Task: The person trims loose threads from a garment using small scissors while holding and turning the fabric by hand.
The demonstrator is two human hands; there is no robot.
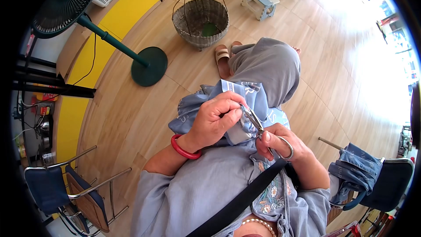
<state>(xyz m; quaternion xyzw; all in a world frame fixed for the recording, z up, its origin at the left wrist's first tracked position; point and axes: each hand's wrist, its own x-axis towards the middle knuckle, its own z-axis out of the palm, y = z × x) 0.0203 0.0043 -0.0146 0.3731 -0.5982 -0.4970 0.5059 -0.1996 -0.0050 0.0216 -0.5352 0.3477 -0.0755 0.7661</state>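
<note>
In the head view, a blue cloth (258, 98) printed with white lettering lies bunched across the seated person's lap, over grey trousers (272, 66). The left hand (215, 120), with a red bangle (180, 150) at its wrist, is above the cloth, its thumb and forefinger pinched together on a small piece of the material; which part of the cloth this is, edge or loose corner, is too small to make out for certain. The right hand (280, 142), at the near right side of the cloth, grips a pair of metal scissors (253, 119) by the handles. The blades slant up over the cloth toward the left fingertips, their points just beside the pinched piece.

Ahead of the cloth and a little to its left, a woven basket (201, 22) with a tall handle stands on the wooden floor (329, 74), with sandals (222, 57) between the two. Farther ahead of the cloth is a small blue and white stool (261, 1). A dark green fan (114, 41) stands to the cloth's left and ahead. Nearer the person, one chair (48, 188) is well left of the cloth; another (390, 188) is well right of it, beside a printed blue fabric (357, 166).
</note>
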